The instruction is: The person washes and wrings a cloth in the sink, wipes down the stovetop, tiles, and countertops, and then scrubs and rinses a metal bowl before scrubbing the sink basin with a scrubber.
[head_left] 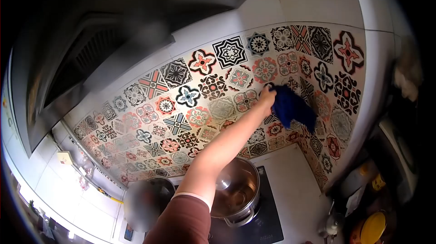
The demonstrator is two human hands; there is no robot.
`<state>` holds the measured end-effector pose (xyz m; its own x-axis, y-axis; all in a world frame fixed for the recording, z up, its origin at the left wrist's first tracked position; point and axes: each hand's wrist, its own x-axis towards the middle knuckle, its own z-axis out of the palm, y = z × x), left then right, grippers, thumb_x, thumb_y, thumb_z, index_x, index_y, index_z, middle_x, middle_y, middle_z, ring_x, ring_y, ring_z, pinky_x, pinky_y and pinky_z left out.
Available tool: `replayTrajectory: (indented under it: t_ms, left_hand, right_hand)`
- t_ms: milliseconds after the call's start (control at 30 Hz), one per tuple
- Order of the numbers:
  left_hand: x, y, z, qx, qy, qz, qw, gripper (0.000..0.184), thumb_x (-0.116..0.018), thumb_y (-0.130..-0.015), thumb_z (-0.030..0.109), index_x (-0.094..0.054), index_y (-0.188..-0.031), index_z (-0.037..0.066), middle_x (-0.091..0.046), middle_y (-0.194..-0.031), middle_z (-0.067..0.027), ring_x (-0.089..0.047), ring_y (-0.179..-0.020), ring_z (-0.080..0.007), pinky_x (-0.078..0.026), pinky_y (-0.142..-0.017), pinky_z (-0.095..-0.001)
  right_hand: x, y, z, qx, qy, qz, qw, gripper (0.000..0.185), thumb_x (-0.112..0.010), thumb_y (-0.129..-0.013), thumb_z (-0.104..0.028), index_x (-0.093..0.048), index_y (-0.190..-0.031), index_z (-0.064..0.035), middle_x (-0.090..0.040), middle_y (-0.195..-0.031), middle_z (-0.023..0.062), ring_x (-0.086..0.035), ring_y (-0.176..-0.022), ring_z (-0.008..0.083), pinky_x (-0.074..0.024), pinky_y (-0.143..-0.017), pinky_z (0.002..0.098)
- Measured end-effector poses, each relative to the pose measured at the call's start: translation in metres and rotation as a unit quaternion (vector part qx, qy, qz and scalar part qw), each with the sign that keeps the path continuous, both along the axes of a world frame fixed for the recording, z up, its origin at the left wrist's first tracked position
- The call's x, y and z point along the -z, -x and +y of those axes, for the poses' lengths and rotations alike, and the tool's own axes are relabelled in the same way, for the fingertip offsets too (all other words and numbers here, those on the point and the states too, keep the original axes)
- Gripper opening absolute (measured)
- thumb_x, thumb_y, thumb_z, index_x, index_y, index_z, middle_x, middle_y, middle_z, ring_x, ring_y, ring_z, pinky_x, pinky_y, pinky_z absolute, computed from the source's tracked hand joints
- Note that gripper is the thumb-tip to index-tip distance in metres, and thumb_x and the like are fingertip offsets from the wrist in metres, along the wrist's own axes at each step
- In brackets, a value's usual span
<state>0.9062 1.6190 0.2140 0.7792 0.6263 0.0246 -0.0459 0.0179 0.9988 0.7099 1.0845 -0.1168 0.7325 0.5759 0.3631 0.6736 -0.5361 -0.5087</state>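
My left hand (268, 98) is closed on a dark blue cloth (293, 108), which hangs down to the right of the fingers. The bare forearm reaches up and right over the stove, and the hand is at the patterned tile wall (222, 108), near its corner. Whether the cloth touches the tiles is hard to tell. Below the forearm, a steel pot (245, 203) with a shiny inside sits on the black hob (268, 226); the arm partly covers it. My right hand is out of view.
A range hood (91, 53) hangs at the upper left. A second, blurred pan (159, 189) is left of the arm. Along the left wall runs a pipe (86, 151). At the lower right are a yellow oval item (373, 228) and dark, cluttered objects.
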Motion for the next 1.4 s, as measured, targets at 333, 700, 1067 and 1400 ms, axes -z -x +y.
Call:
replayTrajectory:
  t_ms: [333,700,1067,1400]
  left_hand:
    - [0.032,0.103,0.037,0.173,0.332,-0.064,0.925,0.034,-0.044,-0.094,0.032,-0.06,-0.101,0.003,-0.065,-0.092,-0.0151,-0.064,-0.084,-0.0284,-0.054,-0.078,-0.0454]
    - [0.044,0.06,-0.007,0.133,-0.116,0.295,0.939,0.032,-0.055,-0.09,0.021,-0.057,-0.114,0.0,-0.061,-0.109,-0.0155,-0.062,-0.095,-0.0293,-0.052,-0.082,-0.0441]
    - [0.256,-0.039,-0.013,0.368,-0.517,0.617,0.465,0.086,-0.05,-0.086,0.054,-0.01,-0.147,0.008,-0.022,-0.148,-0.0192,-0.032,-0.132,-0.0348,-0.026,-0.109,-0.0415]
    - [0.376,0.003,0.0,0.237,-0.687,0.53,0.436,0.061,-0.06,-0.081,0.023,-0.032,-0.124,-0.011,-0.034,-0.126,-0.0343,-0.05,-0.11,-0.0429,-0.045,-0.092,-0.0413]
  right_hand:
    - [0.032,-0.006,-0.006,0.012,0.032,-0.027,0.999,0.028,-0.059,-0.083,-0.01,-0.059,-0.111,-0.0049,-0.058,-0.113,0.0148,-0.054,-0.105,0.0313,-0.0418,-0.09,0.0472]
    - [0.036,-0.015,0.002,0.018,0.058,0.046,0.997,0.032,-0.059,-0.072,-0.009,-0.055,-0.104,-0.0129,-0.053,-0.114,0.0065,-0.049,-0.106,0.0281,-0.0373,-0.091,0.0431]
    - [0.035,-0.022,0.004,0.043,0.059,0.074,0.995,0.028,-0.062,-0.074,-0.012,-0.057,-0.102,-0.015,-0.055,-0.112,0.004,-0.052,-0.103,0.0256,-0.0389,-0.088,0.0408]
    - [0.031,-0.03,0.004,0.038,0.055,0.095,0.993,0.03,-0.063,-0.073,-0.01,-0.058,-0.103,-0.0119,-0.055,-0.113,0.0046,-0.053,-0.102,0.025,-0.0398,-0.087,0.04]
